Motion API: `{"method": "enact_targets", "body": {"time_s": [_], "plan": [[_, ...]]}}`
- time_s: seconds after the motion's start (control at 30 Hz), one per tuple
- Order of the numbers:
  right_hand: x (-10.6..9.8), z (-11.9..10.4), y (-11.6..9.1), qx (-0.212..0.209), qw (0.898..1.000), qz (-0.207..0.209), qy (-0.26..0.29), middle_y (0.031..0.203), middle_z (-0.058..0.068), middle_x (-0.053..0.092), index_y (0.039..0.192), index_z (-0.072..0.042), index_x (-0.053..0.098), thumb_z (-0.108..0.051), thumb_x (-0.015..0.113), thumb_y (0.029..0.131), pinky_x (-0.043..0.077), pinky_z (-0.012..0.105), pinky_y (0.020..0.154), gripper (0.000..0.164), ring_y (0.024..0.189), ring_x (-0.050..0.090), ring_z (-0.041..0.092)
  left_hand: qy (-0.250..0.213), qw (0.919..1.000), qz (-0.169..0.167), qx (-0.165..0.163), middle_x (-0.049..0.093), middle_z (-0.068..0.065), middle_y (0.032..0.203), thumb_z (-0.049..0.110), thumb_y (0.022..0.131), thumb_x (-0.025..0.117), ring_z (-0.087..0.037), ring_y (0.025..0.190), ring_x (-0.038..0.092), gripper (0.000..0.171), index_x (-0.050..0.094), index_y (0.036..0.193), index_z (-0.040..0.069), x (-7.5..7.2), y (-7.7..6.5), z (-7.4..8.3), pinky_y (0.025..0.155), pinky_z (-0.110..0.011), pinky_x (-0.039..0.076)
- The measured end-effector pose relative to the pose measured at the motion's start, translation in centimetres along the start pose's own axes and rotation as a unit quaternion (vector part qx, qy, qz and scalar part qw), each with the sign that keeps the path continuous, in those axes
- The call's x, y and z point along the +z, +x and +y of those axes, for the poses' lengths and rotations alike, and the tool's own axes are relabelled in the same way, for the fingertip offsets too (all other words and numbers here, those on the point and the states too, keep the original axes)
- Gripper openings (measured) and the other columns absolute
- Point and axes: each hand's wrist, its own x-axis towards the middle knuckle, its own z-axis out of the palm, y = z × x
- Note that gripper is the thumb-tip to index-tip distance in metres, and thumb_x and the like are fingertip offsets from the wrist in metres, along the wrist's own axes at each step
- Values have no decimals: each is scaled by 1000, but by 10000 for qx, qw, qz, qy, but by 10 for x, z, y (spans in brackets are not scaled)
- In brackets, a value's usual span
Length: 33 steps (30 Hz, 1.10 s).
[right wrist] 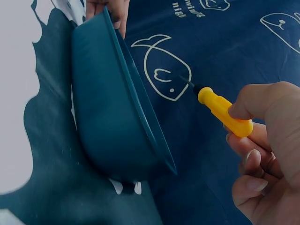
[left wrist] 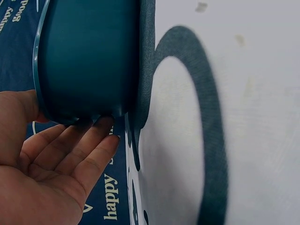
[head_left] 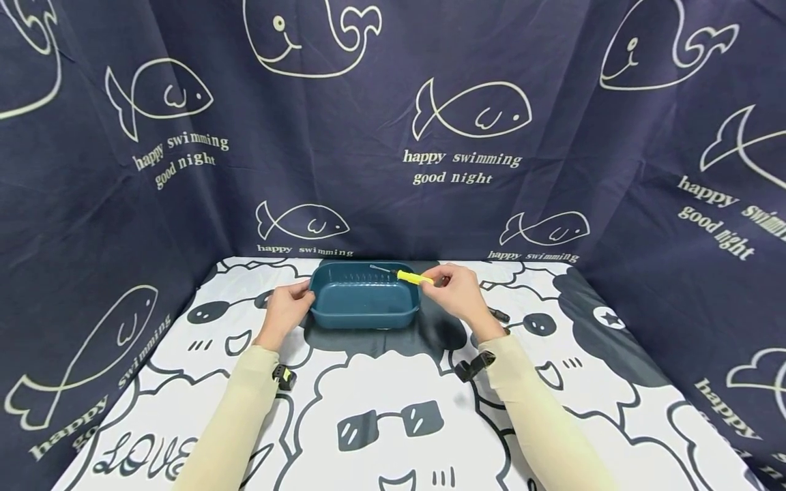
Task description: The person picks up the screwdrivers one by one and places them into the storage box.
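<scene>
A dark teal plastic basin (head_left: pixel 365 319) sits on the cloth-covered table, in front of the back curtain. At its left end my left hand (head_left: pixel 287 310) holds the rim, thumb at the edge and fingers against the outer wall (left wrist: pixel 89 61). My right hand (head_left: pixel 457 294) pinches a screwdriver by its yellow handle (right wrist: pixel 227 112) between thumb and fingers. The screwdriver (head_left: pixel 415 277) is over the basin's right side, its thin metal shaft pointing left above the opening. In the right wrist view, the shaft stands apart from the basin wall (right wrist: pixel 105 103).
A small black object (head_left: pixel 499 315) lies on the table by my right wrist, partly hidden by it. The white tablecloth (head_left: pixel 393 382) has cartoon sheep prints. Navy curtains (head_left: pixel 393 150) with fish drawings enclose the table at the back and both sides.
</scene>
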Motion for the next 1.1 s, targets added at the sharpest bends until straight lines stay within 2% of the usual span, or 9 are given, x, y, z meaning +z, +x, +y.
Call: {"method": "enact_targets", "body": {"time_s": [0.37, 0.77, 1.1], "plan": [[16, -15, 10, -59, 9999, 53, 139, 83, 3, 69, 94, -15, 82, -20, 79, 84, 46, 31, 60, 12, 71, 58, 19, 42, 9999, 69, 82, 78, -16, 109, 20, 95, 61, -31, 110, 71, 44, 68, 136, 5, -2, 3, 3, 98, -48, 52], [32, -26, 11, -185, 9995, 101, 241, 83, 2, 70, 93, -15, 82, -19, 80, 83, 46, 30, 62, 11, 69, 58, 18, -44, 10000, 29, -51, 78, -15, 110, 20, 95, 61, -30, 110, 72, 44, 67, 136, 4, 2, 1, -1, 97, -46, 53], [40, -28, 9, -24, 9994, 158, 307, 84, 1, 69, 93, -16, 82, -19, 81, 84, 48, 32, 59, 9, 66, 58, 18, -23, 9999, 96, 86, 79, -13, 106, 19, 94, 61, -29, 106, 73, 42, 70, 133, 5, 2, 1, -2, 97, -47, 53]]}}
